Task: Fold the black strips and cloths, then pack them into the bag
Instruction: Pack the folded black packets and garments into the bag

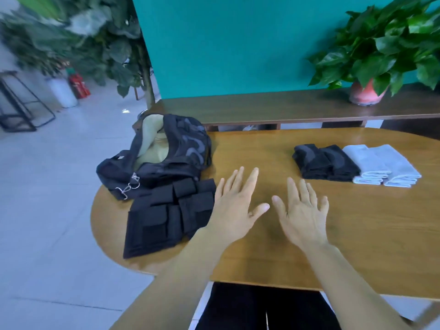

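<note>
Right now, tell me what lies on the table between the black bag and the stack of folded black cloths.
In the head view, only bare wooden table lies between the black bag and the folded black cloths. Both open hands hover nearer the person, short of that stretch.

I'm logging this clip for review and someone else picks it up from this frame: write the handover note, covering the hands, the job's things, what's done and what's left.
Left hand: open, fingers spread above the table, holding nothing.
Right hand: open, likewise empty.
Bag: far left on the table, mouth open, pale lining showing.
Black strips: folded, in a pile in front of the bag, by the left hand.
Black cloths: folded, stacked to the right.
White cloths: folded, beside the black ones.
Done: folding looks complete.
Left: packing; no strips or cloths visible in the bag.
</note>
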Motion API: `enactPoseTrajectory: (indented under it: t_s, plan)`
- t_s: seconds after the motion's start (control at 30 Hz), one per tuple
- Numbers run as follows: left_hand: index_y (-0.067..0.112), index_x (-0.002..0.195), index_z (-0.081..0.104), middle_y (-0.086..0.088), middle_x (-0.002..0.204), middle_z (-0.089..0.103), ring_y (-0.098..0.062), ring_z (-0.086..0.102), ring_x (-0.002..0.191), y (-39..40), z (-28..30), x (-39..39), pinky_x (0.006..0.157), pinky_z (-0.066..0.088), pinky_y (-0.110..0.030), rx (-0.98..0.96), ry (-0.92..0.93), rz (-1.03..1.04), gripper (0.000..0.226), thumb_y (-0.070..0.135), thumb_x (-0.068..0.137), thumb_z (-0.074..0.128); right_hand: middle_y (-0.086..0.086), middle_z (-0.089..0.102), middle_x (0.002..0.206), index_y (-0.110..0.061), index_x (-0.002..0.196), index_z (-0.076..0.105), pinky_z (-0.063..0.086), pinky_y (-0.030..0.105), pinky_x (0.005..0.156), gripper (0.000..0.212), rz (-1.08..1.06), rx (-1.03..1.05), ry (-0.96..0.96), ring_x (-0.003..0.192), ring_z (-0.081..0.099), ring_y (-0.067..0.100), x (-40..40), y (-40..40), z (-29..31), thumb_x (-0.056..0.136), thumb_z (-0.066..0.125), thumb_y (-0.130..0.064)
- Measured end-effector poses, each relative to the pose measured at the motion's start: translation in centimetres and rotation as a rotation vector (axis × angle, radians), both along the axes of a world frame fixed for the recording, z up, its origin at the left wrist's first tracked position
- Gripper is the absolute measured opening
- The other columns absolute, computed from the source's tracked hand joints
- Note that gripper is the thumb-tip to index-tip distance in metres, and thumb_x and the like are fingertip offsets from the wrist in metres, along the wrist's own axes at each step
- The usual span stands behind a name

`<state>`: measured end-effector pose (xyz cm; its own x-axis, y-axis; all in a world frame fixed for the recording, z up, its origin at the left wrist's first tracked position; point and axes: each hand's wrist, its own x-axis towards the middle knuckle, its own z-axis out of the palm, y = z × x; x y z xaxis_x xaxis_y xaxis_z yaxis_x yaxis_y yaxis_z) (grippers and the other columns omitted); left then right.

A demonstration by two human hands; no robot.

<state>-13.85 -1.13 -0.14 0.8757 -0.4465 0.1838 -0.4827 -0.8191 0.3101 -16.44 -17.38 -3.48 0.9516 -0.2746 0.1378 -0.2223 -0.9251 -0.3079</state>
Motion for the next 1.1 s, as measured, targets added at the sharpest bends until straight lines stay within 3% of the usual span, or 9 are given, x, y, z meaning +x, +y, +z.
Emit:
enactPoseTrajectory:
  t_s: [0.27, 0.47, 0.57, 0.67, 0.93, 1.1]
  plan:
    - [0.027, 0.155, 0.006, -0.001, 0.162, 0.012, -0.018, 0.006, 0.148, 10.8, -1.5, -1.3, 0.117, 0.0, -0.045, -0.081, -0.073, 0.407, 0.064, 0.044, 0.101, 0.037, 0.01, 0.012, 0.16, -0.023, 0.154, 0.001, 0.004, 0.051, 0.117, 0.067, 0.184, 0.104, 0.032, 0.148, 0.006, 0.024, 0.6, 10.2, -0.1, 0.099, 0.019, -0.057]
    - [0.027, 0.154, 0.002, -0.007, 0.162, 0.004, -0.025, 0.003, 0.148, 15.0, -3.1, -2.6, 0.116, 0.014, -0.053, -0.058, 0.013, 0.703, 0.073, 0.043, 0.098, 0.046, 0.012, 0.011, 0.16, -0.026, 0.153, -0.004, 0.01, 0.049, 0.116, 0.066, 0.183, 0.19, 0.103, 0.146, 0.014, 0.026, 0.9, 13.9, -1.3, 0.101, 0.029, -0.05]
    - [0.027, 0.153, 0.002, -0.01, 0.159, 0.009, -0.028, 0.011, 0.145, 15.5, -4.2, -3.0, 0.114, 0.019, -0.055, -0.168, 0.071, 0.827, 0.082, 0.048, 0.092, 0.054, 0.014, 0.011, 0.159, -0.03, 0.153, 0.0, 0.015, 0.048, 0.117, 0.061, 0.174, 0.14, 0.14, 0.144, 0.022, 0.028, 0.8, 14.4, -1.7, 0.102, 0.027, -0.047]
    - [0.024, 0.153, 0.006, -0.011, 0.157, 0.016, -0.031, 0.022, 0.141, 15.5, -5.1, -2.9, 0.108, 0.031, -0.055, -0.279, 0.105, 0.827, 0.086, 0.048, 0.088, 0.058, 0.015, 0.01, 0.159, -0.031, 0.153, 0.004, 0.016, 0.046, 0.116, 0.057, 0.161, 0.123, 0.172, 0.141, 0.026, 0.028, 0.7, 14.5, -1.8, 0.102, 0.023, -0.047]
    - [0.025, 0.15, 0.012, -0.013, 0.154, 0.024, -0.034, 0.036, 0.134, 15.1, -5.7, -3.1, 0.101, 0.039, -0.058, -0.274, 0.133, 0.852, 0.082, 0.055, 0.086, 0.055, 0.014, 0.015, 0.158, -0.03, 0.154, 0.004, 0.02, 0.043, 0.112, 0.056, 0.147, 0.087, 0.18, 0.136, 0.034, 0.026, -0.2, 14.5, -1.8, 0.103, 0.022, -0.046]
    - [0.027, 0.151, 0.013, -0.015, 0.154, 0.024, -0.032, 0.027, 0.14, 14.0, -6.2, -4.5, 0.107, 0.033, -0.056, -0.285, 0.111, 0.84, 0.08, 0.055, 0.088, 0.052, 0.013, 0.016, 0.158, -0.031, 0.154, 0.005, 0.02, 0.042, 0.111, 0.056, 0.128, 0.077, 0.176, 0.137, 0.033, 0.025, -1.1, 14.2, -2.1, 0.103, 0.022, -0.046]
